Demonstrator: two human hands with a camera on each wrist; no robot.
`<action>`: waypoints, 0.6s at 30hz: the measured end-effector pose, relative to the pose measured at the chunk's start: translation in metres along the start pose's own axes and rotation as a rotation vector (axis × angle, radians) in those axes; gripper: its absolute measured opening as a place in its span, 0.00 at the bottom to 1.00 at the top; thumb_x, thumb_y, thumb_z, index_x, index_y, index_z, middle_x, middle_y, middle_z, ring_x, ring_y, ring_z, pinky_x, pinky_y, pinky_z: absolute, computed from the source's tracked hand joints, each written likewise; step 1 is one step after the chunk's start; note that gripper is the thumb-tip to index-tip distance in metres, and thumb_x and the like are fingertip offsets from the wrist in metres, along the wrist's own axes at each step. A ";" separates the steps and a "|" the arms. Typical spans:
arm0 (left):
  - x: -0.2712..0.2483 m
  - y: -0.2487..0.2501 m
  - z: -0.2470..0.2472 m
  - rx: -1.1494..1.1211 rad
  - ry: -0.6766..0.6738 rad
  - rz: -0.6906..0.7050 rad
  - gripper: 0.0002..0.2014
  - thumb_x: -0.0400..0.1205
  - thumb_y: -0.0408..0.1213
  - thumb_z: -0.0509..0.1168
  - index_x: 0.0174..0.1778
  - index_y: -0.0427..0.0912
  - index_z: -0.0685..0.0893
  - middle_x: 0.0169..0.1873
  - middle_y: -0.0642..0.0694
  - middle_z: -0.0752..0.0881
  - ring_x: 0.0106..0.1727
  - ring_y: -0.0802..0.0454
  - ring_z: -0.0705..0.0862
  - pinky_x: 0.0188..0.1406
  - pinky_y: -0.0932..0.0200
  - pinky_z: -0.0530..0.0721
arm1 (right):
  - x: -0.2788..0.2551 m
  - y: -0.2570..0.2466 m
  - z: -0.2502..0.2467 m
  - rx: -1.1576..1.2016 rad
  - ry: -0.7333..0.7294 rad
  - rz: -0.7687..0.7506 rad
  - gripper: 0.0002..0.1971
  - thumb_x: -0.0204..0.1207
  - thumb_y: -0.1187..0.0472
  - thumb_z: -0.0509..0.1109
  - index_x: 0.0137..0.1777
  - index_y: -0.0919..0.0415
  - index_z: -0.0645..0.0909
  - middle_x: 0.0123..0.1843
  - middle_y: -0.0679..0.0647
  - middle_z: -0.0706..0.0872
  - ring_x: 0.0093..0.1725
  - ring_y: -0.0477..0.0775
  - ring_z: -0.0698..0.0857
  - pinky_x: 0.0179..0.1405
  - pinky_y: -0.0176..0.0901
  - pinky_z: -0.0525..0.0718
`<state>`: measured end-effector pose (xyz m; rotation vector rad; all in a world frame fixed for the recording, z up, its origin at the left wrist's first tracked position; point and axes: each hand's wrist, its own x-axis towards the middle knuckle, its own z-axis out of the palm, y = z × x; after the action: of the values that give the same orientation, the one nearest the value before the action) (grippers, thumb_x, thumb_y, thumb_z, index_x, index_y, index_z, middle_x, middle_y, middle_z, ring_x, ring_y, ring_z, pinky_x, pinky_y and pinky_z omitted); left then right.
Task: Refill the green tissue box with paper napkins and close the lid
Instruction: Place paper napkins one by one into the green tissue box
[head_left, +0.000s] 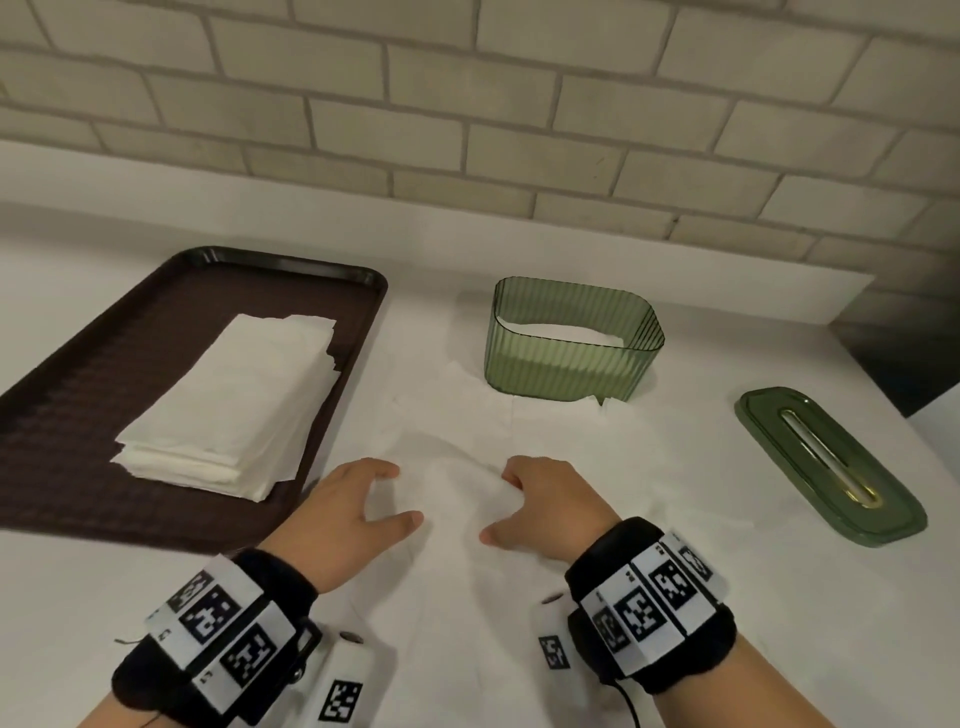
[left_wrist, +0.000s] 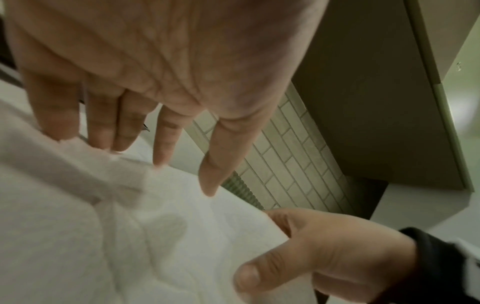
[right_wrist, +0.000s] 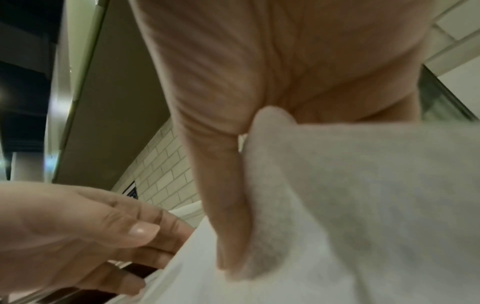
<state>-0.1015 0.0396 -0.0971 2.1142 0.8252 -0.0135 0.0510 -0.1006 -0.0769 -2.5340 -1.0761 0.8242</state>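
Observation:
An unfolded white napkin (head_left: 467, 431) lies spread on the white counter in front of me. My left hand (head_left: 400, 496) rests on its left part with straight, spread fingers (left_wrist: 161, 144). My right hand (head_left: 498, 506) has curled fingers that pinch up a fold of the same napkin (right_wrist: 363, 205) against the thumb (right_wrist: 228, 205). The green ribbed tissue box (head_left: 571, 358) stands open behind the napkin, with some white napkins (head_left: 566, 332) inside. Its green slotted lid (head_left: 831, 467) lies flat on the counter to the right. A stack of folded napkins (head_left: 234, 395) sits on the left.
The stack rests on a dark brown tray (head_left: 291, 262) at the left. A brick-patterned wall (head_left: 467, 104) runs along the back. The counter ends at a dark gap (head_left: 909, 364) on the far right, beyond the lid.

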 end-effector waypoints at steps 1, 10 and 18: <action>0.000 0.000 -0.001 -0.025 0.015 -0.029 0.29 0.77 0.49 0.69 0.73 0.50 0.68 0.66 0.53 0.72 0.68 0.58 0.70 0.63 0.64 0.69 | -0.002 0.002 -0.001 0.063 0.008 -0.014 0.20 0.66 0.53 0.78 0.46 0.52 0.68 0.46 0.46 0.74 0.46 0.47 0.75 0.35 0.33 0.72; 0.004 0.004 -0.008 -0.121 0.073 -0.152 0.37 0.74 0.45 0.73 0.77 0.46 0.64 0.70 0.50 0.73 0.56 0.55 0.76 0.54 0.64 0.70 | -0.014 0.018 -0.008 0.656 0.165 -0.124 0.32 0.60 0.64 0.83 0.59 0.46 0.71 0.49 0.59 0.87 0.46 0.53 0.87 0.48 0.42 0.87; 0.001 0.007 -0.012 -0.093 0.048 -0.147 0.24 0.76 0.48 0.70 0.68 0.49 0.74 0.62 0.54 0.80 0.60 0.57 0.78 0.59 0.64 0.71 | -0.036 0.040 -0.047 0.894 0.396 -0.174 0.11 0.67 0.66 0.79 0.48 0.59 0.84 0.42 0.55 0.93 0.42 0.54 0.92 0.45 0.47 0.88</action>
<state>-0.1000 0.0461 -0.0843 1.9705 0.9893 -0.0023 0.0814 -0.1558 -0.0426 -1.7111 -0.5877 0.5408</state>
